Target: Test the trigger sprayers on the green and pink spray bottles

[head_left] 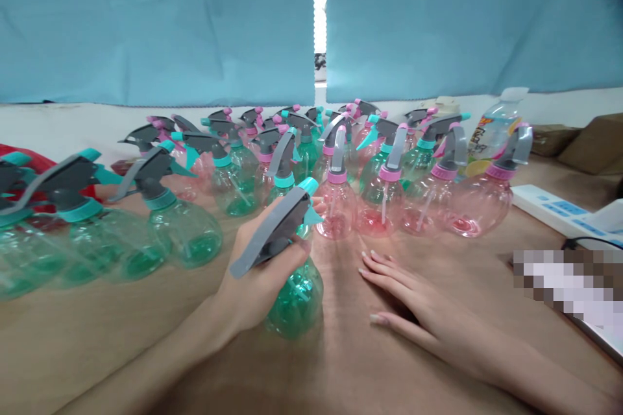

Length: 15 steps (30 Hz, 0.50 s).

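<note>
My left hand (260, 272) is wrapped round the neck of a green spray bottle (296, 301) with a grey and turquoise trigger head. That bottle is close in front of me, and its neck is partly hidden by my fingers. To its right, my right hand (413, 298) rests on the wooden table (348, 363) with its fingers stretched out, holding nothing. Just beyond my right fingertips stands a pink spray bottle (377, 211) with a grey head and pink collar, one of several in a row.
More green spray bottles (187, 240) line the left side, and mixed pink and green ones crowd the back. At the right are a clear drink bottle (494, 126), a white and blue power strip (555, 207) and brown boxes (591, 142). A blue curtain (146, 26) hangs behind.
</note>
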Each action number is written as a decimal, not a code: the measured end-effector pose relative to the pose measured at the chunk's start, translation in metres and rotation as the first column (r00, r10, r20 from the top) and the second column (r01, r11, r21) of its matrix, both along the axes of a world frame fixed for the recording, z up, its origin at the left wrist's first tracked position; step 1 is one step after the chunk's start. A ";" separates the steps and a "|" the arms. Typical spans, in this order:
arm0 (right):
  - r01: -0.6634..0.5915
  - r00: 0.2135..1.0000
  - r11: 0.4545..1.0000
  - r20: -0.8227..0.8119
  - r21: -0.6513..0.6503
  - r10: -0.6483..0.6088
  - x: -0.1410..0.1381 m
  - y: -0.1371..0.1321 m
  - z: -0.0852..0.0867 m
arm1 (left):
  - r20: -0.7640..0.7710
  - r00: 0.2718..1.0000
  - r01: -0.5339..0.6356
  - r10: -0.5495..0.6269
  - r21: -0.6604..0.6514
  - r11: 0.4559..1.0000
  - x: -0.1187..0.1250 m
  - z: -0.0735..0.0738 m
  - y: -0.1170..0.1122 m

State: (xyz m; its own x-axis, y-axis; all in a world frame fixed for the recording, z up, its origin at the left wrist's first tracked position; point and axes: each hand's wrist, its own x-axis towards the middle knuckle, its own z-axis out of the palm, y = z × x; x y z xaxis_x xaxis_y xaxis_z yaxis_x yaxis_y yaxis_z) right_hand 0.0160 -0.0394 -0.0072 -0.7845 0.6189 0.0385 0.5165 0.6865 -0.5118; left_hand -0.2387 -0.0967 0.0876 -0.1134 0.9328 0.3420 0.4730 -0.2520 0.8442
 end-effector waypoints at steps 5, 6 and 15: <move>-0.010 1.000 1.000 0.021 -0.004 0.010 0.001 0.001 -0.003 | 0.005 1.000 0.016 -0.016 0.003 1.000 0.001 -0.001 0.001; -0.007 1.000 1.000 0.022 -0.008 0.007 0.000 0.001 -0.002 | 0.008 1.000 0.017 -0.017 -0.001 1.000 0.001 -0.001 0.000; 0.000 0.999 1.000 0.052 -0.010 0.001 -0.001 -0.001 0.003 | 0.004 1.000 0.018 -0.018 -0.015 1.000 0.000 0.000 0.000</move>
State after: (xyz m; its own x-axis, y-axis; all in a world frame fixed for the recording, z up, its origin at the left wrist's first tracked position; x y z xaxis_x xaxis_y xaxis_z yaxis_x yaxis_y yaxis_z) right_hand 0.0147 -0.0400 -0.0037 -0.7858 0.6185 -0.0090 0.5423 0.6818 -0.4910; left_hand -0.2385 -0.0965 0.0879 -0.0974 0.9399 0.3272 0.4653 -0.2476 0.8498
